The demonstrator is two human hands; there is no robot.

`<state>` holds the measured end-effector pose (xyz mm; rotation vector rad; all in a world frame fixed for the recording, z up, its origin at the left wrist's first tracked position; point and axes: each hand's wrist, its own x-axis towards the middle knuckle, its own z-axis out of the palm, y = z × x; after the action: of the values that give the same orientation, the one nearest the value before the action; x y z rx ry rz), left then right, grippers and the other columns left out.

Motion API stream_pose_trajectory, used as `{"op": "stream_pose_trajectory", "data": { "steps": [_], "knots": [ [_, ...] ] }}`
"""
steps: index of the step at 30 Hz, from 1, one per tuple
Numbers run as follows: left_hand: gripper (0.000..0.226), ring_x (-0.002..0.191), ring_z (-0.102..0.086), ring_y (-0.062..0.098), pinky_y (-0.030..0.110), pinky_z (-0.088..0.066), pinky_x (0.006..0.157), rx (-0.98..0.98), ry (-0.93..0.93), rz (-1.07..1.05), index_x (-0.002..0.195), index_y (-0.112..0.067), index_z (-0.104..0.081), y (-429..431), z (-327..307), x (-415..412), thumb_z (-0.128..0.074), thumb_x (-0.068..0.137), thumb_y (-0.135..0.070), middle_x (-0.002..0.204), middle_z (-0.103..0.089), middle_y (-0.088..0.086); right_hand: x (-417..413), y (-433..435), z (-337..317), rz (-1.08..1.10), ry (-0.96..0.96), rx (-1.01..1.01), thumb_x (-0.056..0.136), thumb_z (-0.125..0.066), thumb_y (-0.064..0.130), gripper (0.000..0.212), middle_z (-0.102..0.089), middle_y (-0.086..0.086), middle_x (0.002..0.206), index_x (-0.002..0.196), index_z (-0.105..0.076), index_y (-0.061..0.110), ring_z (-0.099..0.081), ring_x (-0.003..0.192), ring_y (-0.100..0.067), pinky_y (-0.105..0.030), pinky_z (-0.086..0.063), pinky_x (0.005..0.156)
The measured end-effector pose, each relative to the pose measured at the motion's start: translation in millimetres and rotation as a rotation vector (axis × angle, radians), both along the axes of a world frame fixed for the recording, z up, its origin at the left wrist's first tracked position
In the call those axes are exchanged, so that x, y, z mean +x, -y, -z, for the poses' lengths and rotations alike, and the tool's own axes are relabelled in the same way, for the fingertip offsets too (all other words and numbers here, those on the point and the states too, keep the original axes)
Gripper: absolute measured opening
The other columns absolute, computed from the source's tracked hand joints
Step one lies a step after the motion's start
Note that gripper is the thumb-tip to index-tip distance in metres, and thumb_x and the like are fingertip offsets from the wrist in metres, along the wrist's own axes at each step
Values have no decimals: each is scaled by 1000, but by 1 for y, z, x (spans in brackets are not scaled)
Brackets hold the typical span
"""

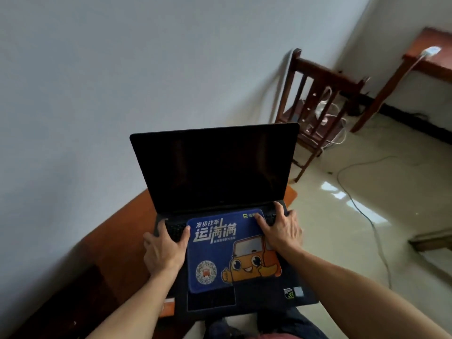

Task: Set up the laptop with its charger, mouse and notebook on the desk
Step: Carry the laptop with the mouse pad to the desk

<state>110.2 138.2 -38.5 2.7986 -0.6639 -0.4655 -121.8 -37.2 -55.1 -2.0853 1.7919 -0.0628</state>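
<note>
Dark trousers (281, 321) at the bottom edge, both forearms reaching forward over them.

Laptop (215, 172) is open, screen dark, lid leaning back. It sits at the near right end of the brown wooden surface (117, 241). Its near-right corner sticks out past the surface edge, over the floor (342, 241). Can't tell if the base is fully resting on the surface.

On the palm rest: touchpad (211, 300) in the middle, two small stickers (293, 293) at the right.

A blue mouse pad (227, 250) with an orange cartoon truck, a QR code and white Chinese text lies flat across the keyboard and overlaps the top of the touchpad.

Hands are apart, one on each side of the pad, neither clamped on anything:
- left hand (162, 250): fingers spread on the left keyboard area, thumb touching the pad's left edge
- right hand (281, 231): fingers spread, some on the pad's top right corner, the rest on the keys beside it

The surface butts against a plain pale wall (122, 69) on the left.

Beyond the laptop on the right is a wooden chair (315, 94) with white cables bunched on its seat. A thin cable (362, 209) trails across the glossy floor.

Far right corner: another wooden table (440, 67) with a white block (430, 50) on it, a white cord hanging off its edge. Too blurred to identify.
</note>
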Motion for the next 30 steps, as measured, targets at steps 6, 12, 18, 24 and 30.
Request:
{"op": "stream_pose_trajectory", "data": {
  "steps": [6, 12, 18, 24, 30],
  "knots": [
    [83, 115, -49, 42, 46, -49, 80, -98, -3, 243, 141, -25, -30, 111, -30, -62, -44, 78, -76, 127, -42, 21, -98, 53, -26, 226, -13, -78, 68, -22, 91, 90, -46, -7, 109, 142, -23, 39, -56, 96, -27, -32, -41, 65],
    [82, 115, -49, 44, 48, -48, 83, -197, -31, 450, 140, -21, -33, 241, -42, -180, -51, 78, -72, 126, -41, 22, -235, 125, -41, 437, -22, -96, 73, -31, 86, 86, -43, -8, 106, 142, -26, 36, -55, 93, -26, -31, -40, 64],
    [79, 112, -51, 40, 48, -49, 83, -177, -64, 543, 134, -25, -38, 334, -43, -286, -47, 75, -77, 119, -43, 18, -343, 183, -54, 581, -9, -87, 73, -36, 85, 86, -46, -13, 114, 142, -29, 35, -58, 103, -33, -39, -47, 81],
    [79, 116, -48, 42, 47, -44, 93, -207, -86, 663, 136, -22, -38, 439, -54, -377, -53, 77, -71, 127, -46, 23, -431, 252, -61, 722, 21, -86, 74, -42, 83, 83, -46, -13, 113, 140, -33, 34, -56, 105, -35, -42, -47, 85],
    [76, 112, -52, 40, 45, -46, 86, -223, -72, 779, 131, -24, -40, 569, -48, -435, -52, 75, -73, 120, -46, 18, -486, 351, -53, 843, 66, -94, 73, -46, 82, 83, -45, -12, 111, 139, -34, 33, -57, 104, -36, -42, -46, 86]
  ]
}}
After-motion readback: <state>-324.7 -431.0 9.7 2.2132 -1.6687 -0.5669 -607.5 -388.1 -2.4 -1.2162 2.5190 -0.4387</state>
